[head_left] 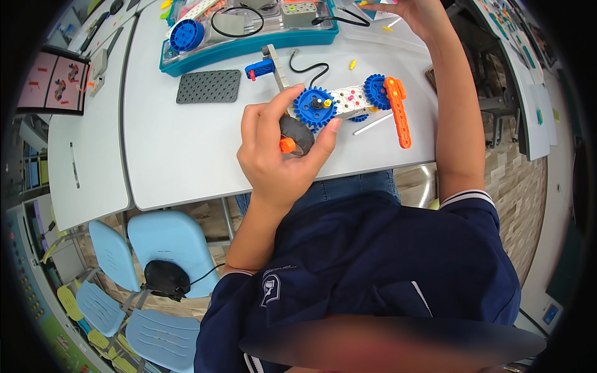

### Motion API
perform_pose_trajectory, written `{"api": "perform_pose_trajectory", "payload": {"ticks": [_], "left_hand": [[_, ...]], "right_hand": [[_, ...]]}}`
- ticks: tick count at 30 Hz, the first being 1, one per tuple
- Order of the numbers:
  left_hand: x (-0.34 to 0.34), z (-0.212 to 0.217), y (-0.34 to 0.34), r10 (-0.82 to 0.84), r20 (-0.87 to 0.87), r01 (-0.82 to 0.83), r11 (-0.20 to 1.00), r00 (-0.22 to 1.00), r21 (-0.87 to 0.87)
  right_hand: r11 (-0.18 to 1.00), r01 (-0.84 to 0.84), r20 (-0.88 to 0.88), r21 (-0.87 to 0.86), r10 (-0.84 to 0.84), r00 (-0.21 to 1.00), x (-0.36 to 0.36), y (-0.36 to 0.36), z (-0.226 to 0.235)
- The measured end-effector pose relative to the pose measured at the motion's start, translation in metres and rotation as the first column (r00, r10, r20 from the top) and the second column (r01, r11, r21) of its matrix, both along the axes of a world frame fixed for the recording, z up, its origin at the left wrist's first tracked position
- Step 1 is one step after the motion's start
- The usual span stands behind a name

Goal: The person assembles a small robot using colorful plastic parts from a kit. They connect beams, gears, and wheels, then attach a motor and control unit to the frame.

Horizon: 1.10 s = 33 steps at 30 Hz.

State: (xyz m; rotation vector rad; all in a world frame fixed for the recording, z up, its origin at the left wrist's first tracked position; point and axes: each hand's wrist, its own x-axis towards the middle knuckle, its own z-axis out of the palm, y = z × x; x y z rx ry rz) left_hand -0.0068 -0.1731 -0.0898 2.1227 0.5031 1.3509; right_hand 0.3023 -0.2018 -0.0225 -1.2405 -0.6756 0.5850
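My left hand (273,146) is closed round the near end of a building-block model, with thumb and fingers at the rim of a large blue gear (314,107). Against the palm sits a dark grey wheel (297,135) with an orange piece (287,145) at its hub. The model's white beam (350,99) runs right to a second blue gear (377,91) and a long orange beam (400,115) angled downward. At the top edge, my right hand (413,13) is partly cut off. Its fingertips close on a small yellow peg (363,4) above a clear plastic tray.
A teal-rimmed box (249,51) of parts and cables stands at the back. Near it lie a dark grey studded plate (208,86), a black cable (311,66), a yellow peg (352,64) and a white rod (373,124). Blue chairs (171,239) stand at lower left.
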Motion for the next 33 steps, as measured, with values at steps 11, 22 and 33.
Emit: {"api": "perform_pose_trajectory", "payload": {"ticks": [11, 22, 33], "left_hand": [[-0.003, 0.004, -0.003, 0.015, -0.05, -0.016, 0.999, 0.999, -0.033], [-0.011, 0.007, -0.006, -0.043, -0.1, 0.035, 0.996, 0.994, -0.077], [-0.008, 0.007, -0.002, -0.059, -0.081, 0.055, 0.997, 0.995, -0.055]], "right_hand": [[0.986, -0.164, -0.259, 0.033, 0.167, 0.951, 0.099, 0.116, 0.04], [0.992, 0.12, -0.313, -0.048, -0.129, 0.941, 0.175, 0.294, 0.013], [0.927, 0.373, -0.308, -0.043, -0.367, 0.878, 0.153, 0.337, -0.005]]}}
